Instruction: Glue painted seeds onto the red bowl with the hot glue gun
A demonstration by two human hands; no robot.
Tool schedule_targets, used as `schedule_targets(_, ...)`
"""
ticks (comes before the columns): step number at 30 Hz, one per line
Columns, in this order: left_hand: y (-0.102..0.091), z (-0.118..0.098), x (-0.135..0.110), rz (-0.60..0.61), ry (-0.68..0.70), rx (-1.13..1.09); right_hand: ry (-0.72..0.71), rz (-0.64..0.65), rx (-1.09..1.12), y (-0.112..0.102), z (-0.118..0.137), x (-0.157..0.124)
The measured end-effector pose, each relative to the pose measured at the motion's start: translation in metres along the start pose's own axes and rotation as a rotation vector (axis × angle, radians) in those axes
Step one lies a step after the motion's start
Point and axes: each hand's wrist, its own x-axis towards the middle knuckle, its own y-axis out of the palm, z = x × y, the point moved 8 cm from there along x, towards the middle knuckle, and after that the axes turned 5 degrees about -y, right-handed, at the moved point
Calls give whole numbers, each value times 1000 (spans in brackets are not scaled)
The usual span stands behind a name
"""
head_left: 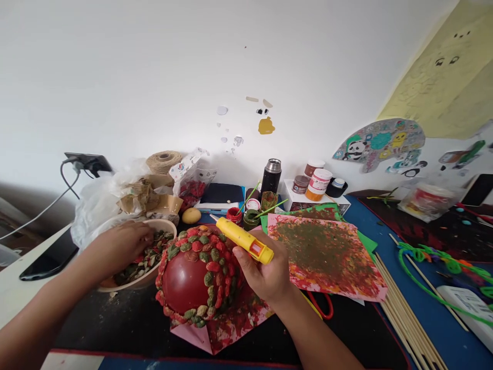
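My right hand (269, 272) is wrapped round a yellow glue gun (242, 237), its nozzle pointing left above a shiny, dark red, balloon-like ball (185, 282). Rows of red and green painted shells (210, 267), which look like peanut shells, cover the ball's top, right side and lower rim. A smooth red patch at the front is bare. My left hand (125, 241) reaches into a pale bowl (169, 226) of loose painted shells (144, 264). Its fingers are curled together; whatever lies between them is hidden. Under the ball lies paint-smeared pink paper (192, 336).
Behind the ball stand open paint jars (251, 220), a black flask (271, 177) and stacked tubs (319, 184). Painted sheets (327, 252), red-handled scissors (326, 307) and wooden sticks (408, 308) lie right. A phone (48, 259) and plastic bag (92, 200) are left.
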Motion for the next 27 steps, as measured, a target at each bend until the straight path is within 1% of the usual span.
schedule_targets(3, -6, -1, -4, 1, 12, -73, -7, -1, -15, 0, 1, 0)
schedule_targets(5, -13, 0, -7, -23, -8, -150, -11, -3, -14, 1, 1, -1)
schedule_targets(9, -24, 2, -21, -48, -133, -335, -6, 8, -19, 2, 0, -1)
schedule_targets(12, -31, -6, -33, -45, -187, -483, -21, 4, -27, 1, 2, 0)
schedule_targets(15, -41, -23, -42, -71, -184, -629, -14, -2, -14, 0, 1, 0)
schedule_targets(20, -61, -55, -53, -186, -190, -800, 18, -23, 21, 0, 0, 0)
schedule_targets(22, -69, -73, -56, -206, -173, -839, 56, -37, 43, -1, -2, -1)
schedule_targets(27, -91, -126, -54, -179, -76, -936, 215, -95, 108, -2, -17, -9)
